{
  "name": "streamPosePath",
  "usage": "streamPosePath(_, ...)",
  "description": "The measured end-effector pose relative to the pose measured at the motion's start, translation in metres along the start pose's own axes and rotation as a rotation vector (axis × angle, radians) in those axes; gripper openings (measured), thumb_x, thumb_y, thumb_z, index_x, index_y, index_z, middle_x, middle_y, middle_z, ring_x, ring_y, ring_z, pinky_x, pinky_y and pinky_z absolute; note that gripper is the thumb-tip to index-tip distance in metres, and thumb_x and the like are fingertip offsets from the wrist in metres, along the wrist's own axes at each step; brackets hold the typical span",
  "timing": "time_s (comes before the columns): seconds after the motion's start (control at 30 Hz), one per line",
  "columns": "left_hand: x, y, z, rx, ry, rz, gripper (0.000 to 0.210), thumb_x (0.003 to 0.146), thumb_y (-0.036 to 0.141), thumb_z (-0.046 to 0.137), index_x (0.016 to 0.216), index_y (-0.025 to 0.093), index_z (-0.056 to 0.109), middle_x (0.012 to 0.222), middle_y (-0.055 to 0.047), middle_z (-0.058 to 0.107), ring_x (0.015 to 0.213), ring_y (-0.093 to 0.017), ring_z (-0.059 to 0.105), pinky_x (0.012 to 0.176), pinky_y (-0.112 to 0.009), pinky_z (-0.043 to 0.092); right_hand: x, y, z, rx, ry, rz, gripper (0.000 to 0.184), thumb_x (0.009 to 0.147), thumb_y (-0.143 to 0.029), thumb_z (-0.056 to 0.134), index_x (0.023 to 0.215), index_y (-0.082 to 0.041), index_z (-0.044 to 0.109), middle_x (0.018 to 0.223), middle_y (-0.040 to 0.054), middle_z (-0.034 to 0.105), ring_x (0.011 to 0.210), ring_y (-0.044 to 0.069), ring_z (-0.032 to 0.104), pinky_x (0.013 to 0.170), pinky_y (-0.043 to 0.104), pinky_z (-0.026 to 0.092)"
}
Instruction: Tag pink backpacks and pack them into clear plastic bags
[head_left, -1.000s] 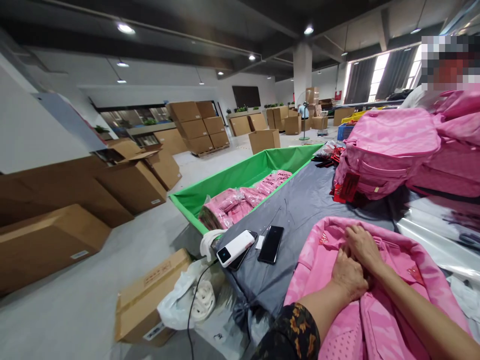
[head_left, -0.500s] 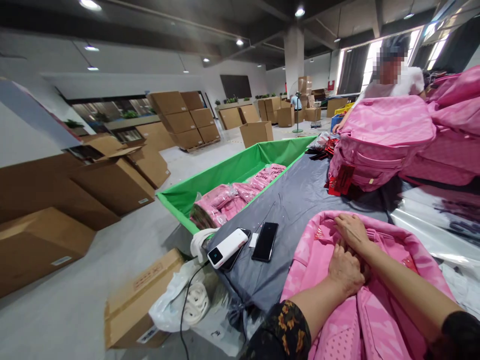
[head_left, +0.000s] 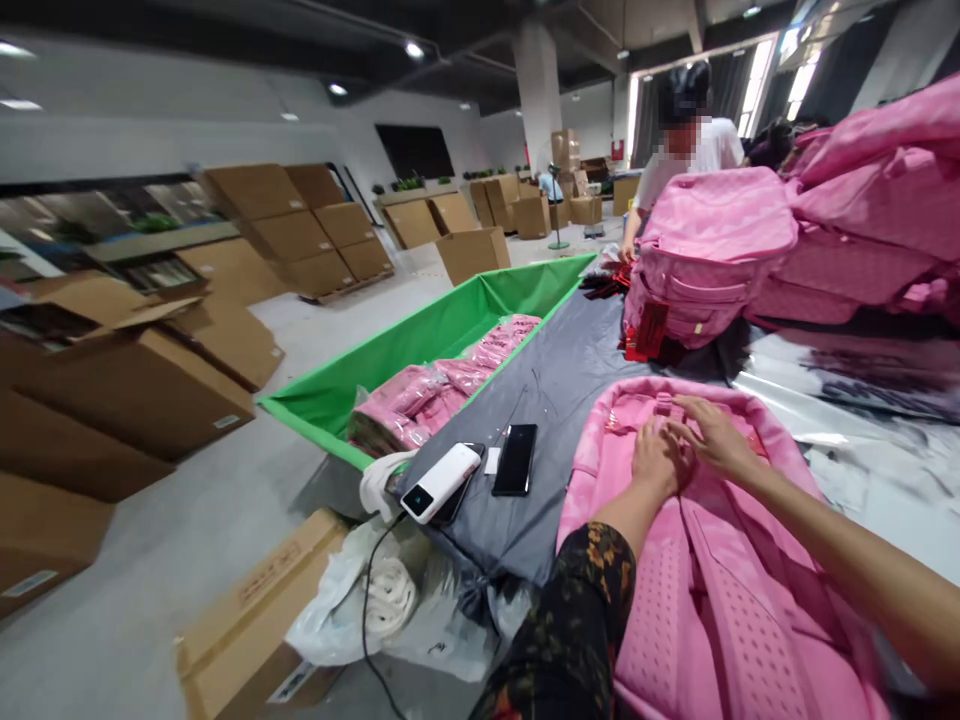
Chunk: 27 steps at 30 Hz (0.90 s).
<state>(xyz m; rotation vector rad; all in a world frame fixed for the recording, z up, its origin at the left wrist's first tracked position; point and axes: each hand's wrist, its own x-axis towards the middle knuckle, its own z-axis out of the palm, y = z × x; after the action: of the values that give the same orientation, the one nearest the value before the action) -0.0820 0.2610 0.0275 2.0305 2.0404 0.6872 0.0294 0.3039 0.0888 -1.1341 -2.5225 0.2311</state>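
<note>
On the left, the green bin (head_left: 360, 365) is holding wrapped pink packs (head_left: 420, 395); moving right, the power bank (head_left: 441, 483) and phone (head_left: 515, 460) are lying on the tabletop (head_left: 559, 385), near the bag (head_left: 697, 560) but apart from it. And here the bag is lying strap side up before the person! The left hand (head_left: 660, 462) is bending its fingers in at the bag's upper part; beside it, the right hand (head_left: 712, 437) is reaching over, fingers half curled. Whether either is gripping anything, I cannot tell. Good handling here is probably depending on fingertip work, the straps (head_left: 652, 620) staying untwisted and the back panel lying flat. Beyond, another bag (head_left: 716, 225) is standing close by.
</note>
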Motion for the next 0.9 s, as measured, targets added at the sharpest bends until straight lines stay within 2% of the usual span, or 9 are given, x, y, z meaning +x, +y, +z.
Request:
streamPosePath(0.17,0.009,0.002,-0.006,-0.047,-0.043,-0.01,0.052,0.105,0.037,0.035,0.155,0.024,0.042,0.165,0.001,0.037,0.151,-0.027,0.031,0.127,-0.046,0.025,-0.116,-0.024,-0.006,0.024,-0.033,-0.243,0.045,0.104,-0.044,0.04,0.14,-0.025,0.058,0.143,0.0129,0.061,0.129,0.028,0.059,0.108,0.05,0.048)
streamPosePath(0.3,-0.006,0.003,-0.037,-0.103,-0.104,0.026,0.054,0.105,0.036,0.036,0.158,0.028,0.035,0.167,0.0,0.035,0.154,-0.03,0.024,0.125,-0.056,0.022,-0.125,-0.025,0.032,-0.15,-0.13,-0.205,0.052,0.105,-0.039,0.031,0.142,-0.014,0.058,0.152,0.02,0.052,0.14,0.033,0.048,0.112,0.06,0.039)
streamPosePath(0.37,-0.035,0.003,-0.06,-0.169,-0.193,0.181,0.047,0.105,0.035,0.033,0.149,0.025,0.046,0.155,-0.005,0.051,0.146,-0.027,0.039,0.12,-0.051,0.032,-0.117,-0.019,0.045,-0.166,-0.114,-0.191,0.051,0.105,-0.036,0.032,0.143,-0.014,0.057,0.151,0.0196,0.053,0.14,0.032,0.048,0.114,0.058,0.036)
streamPosePath(0.47,-0.091,0.004,-0.092,-0.264,-0.471,0.645,0.042,0.107,0.041,0.03,0.121,0.02,0.063,0.119,-0.006,0.07,0.108,-0.019,0.063,0.098,-0.033,0.049,-0.11,-0.013,0.056,-0.162,-0.081,-0.189,0.049,0.103,-0.034,0.037,0.146,-0.02,0.055,0.151,0.015,0.054,0.14,0.029,0.048,0.114,0.052,0.034)
streamPosePath(0.53,-0.118,0.007,-0.099,-0.175,-0.549,0.896,0.042,0.105,0.049,0.038,0.1,0.019,0.066,0.096,-0.006,0.07,0.09,-0.02,0.062,0.086,-0.031,0.05,-0.107,-0.013,0.059,-0.171,-0.068,-0.162,0.049,0.104,-0.034,0.037,0.148,-0.021,0.052,0.154,0.0134,0.051,0.141,0.028,0.046,0.114,0.05,0.034)
streamPosePath(0.6,-0.127,0.008,-0.093,-0.036,-0.551,1.006,0.036,0.104,0.044,0.043,0.087,0.02,0.064,0.085,-0.006,0.068,0.083,-0.02,0.06,0.082,-0.032,0.048,-0.103,-0.013,0.061,-0.171,-0.049,-0.138,0.049,0.105,-0.034,0.034,0.148,-0.019,0.053,0.155,0.0133,0.05,0.143,0.027,0.044,0.115,0.049,0.031)
streamPosePath(0.77,-0.104,0.0,-0.049,0.105,-0.557,0.988,0.024,0.1,0.023,0.047,0.085,0.018,0.064,0.088,-0.009,0.067,0.087,-0.021,0.06,0.088,-0.032,0.046,-0.094,-0.005,0.049,-0.009,0.137,-0.033,0.048,0.104,-0.033,0.03,0.133,-0.013,0.062,0.138,0.018,0.063,0.13,0.028,0.055,0.11,0.046,0.039)
streamPosePath(0.83,-0.098,-0.005,-0.036,0.067,-0.429,0.821,0.022,0.101,0.024,0.046,0.099,0.015,0.066,0.101,-0.011,0.068,0.1,-0.023,0.059,0.097,-0.035,0.045,-0.097,-0.008,0.031,0.035,0.212,0.006,0.047,0.104,-0.031,0.027,0.128,-0.012,0.063,0.122,0.0184,0.069,0.116,0.028,0.061,0.102,0.044,0.044)
streamPosePath(0.9,-0.099,-0.008,-0.028,0.01,-0.304,0.602,0.03,0.1,0.028,0.047,0.119,0.011,0.063,0.121,-0.014,0.064,0.116,-0.026,0.055,0.106,-0.04,0.041,-0.102,-0.02,0.009,0.061,0.151,-0.136,0.043,0.103,-0.032,0.03,0.121,-0.015,0.065,0.111,0.0158,0.071,0.104,0.026,0.063,0.094,0.041,0.046)
